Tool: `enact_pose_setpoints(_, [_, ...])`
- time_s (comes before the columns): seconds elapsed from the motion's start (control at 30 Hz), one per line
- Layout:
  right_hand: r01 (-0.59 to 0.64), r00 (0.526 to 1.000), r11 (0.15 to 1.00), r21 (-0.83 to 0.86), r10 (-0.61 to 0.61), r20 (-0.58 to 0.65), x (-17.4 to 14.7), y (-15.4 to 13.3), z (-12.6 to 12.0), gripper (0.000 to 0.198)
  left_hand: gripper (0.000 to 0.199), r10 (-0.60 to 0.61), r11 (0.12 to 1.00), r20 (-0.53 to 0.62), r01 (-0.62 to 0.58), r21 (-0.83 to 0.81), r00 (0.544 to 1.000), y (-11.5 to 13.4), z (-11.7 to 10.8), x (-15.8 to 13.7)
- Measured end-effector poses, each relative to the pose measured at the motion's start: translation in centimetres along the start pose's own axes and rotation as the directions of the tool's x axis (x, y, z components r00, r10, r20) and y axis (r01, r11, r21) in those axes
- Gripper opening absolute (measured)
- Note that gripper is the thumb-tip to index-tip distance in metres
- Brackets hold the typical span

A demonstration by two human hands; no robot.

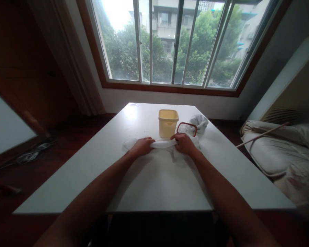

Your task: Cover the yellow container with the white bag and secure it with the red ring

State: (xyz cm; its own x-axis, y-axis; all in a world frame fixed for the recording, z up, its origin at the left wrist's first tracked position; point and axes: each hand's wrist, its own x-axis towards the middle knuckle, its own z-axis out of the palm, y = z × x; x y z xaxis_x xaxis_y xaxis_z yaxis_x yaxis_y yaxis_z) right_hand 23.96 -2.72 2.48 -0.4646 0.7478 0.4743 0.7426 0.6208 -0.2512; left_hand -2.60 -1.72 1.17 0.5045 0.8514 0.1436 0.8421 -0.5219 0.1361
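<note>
Both hands grip a thin white plastic bag (165, 143), pulled into a narrow band just above the white table (159, 185). My left hand (143, 145) has its fingers closed on one end, and some filmy plastic spreads out past it to the left. At the other end, the fingers of my right hand (183, 142) pinch the bag, and loose folds hang below them. Directly beyond the band stands a yellow square plastic container (168, 124), upright and with its top uncovered. A red rounded frame (187, 124) lies beside it, just past my right hand, with whitish material inside.
A crumpled whitish bundle (199, 122) rests near the table's right edge. On the right, a stick (262, 134) lies across pale bulky bedding (283, 149). Cables (32, 154) lie on the floor at left. A window (170, 44) is beyond the table.
</note>
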Motion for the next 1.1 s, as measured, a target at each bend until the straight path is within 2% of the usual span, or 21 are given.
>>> enact_pose_setpoints(0.13, [-0.113,0.993,0.993,-0.027,0.114,0.017,-0.5,1.9,-1.6,0.04,0.019,-0.114,0.992,-0.007,0.114,0.061,0.993,-1.2,-0.3,0.1])
enact_pose_setpoints(0.3, [-0.214,0.976,0.973,-0.085,0.21,-0.048,-1.0,3.9,-2.6,0.029,0.021,-0.247,0.963,-0.042,0.25,0.102,0.968,-3.5,-1.0,-0.1])
enact_pose_setpoints(0.5, [-0.429,0.899,0.884,-0.187,0.397,-0.186,-1.9,5.8,-3.9,0.019,0.017,-0.39,0.916,-0.051,0.393,0.082,0.919,-5.6,-2.5,-1.1])
enact_pose_setpoints(0.57, [-0.397,0.913,0.897,-0.195,0.364,-0.185,-1.9,5.8,-4.0,0.02,0.019,-0.409,0.906,-0.103,0.417,0.074,0.907,-5.5,-2.7,-1.1])
enact_pose_setpoints(0.63, [-0.272,0.954,0.948,-0.164,0.244,-0.173,-1.7,4.8,-3.9,0.029,0.024,-0.399,0.907,-0.171,0.415,0.069,0.901,-4.9,-2.8,-1.0])
enact_pose_setpoints(0.7, [-0.114,0.98,0.989,-0.092,0.096,-0.175,-1.2,2.9,-3.3,0.042,0.029,-0.349,0.927,-0.229,0.37,0.055,0.909,-3.7,-2.7,-0.8])
enact_pose_setpoints(0.77, [0.028,0.984,1.0,-0.006,-0.028,-0.177,-0.7,0.4,-2.2,0.05,0.033,-0.271,0.957,-0.281,0.288,0.021,0.921,-2.0,-2.6,-0.7])
enact_pose_setpoints(0.83, [0.096,0.977,0.995,0.027,-0.089,-0.195,-0.2,-2.1,-0.7,0.063,0.037,-0.185,0.983,-0.321,0.181,-0.042,0.929,-0.2,-2.4,-0.7])
enact_pose_setpoints(0.9, [0.103,0.978,0.994,0.039,-0.094,-0.188,0.1,-3.8,0.8,0.069,0.042,-0.09,0.99,-0.339,0.049,-0.13,0.937,1.5,-2.3,-0.9])
enact_pose_setpoints(0.93, [0.092,0.981,0.995,0.04,-0.084,-0.173,0.3,-4.3,1.5,0.063,0.044,-0.039,0.985,-0.345,-0.022,-0.172,0.938,2.1,-2.2,-1.0])
enact_pose_setpoints(1.0, [0.061,0.991,0.997,0.037,-0.056,-0.123,0.4,-4.6,2.3,0.04,0.047,0.047,0.961,-0.363,-0.14,-0.237,0.931,3.1,-2.2,-1.2])
enact_pose_setpoints(1.03, [0.037,0.993,0.999,0.036,-0.033,-0.11,0.5,-4.5,2.4,0.03,0.048,0.07,0.951,-0.376,-0.175,-0.253,0.924,3.3,-2.1,-1.3])
enact_pose_setpoints(1.1, [-0.024,0.989,0.999,0.045,0.03,-0.144,0.6,-3.9,1.9,0.023,0.047,0.064,0.947,-0.397,-0.182,-0.266,0.916,3.2,-2.0,-1.2])
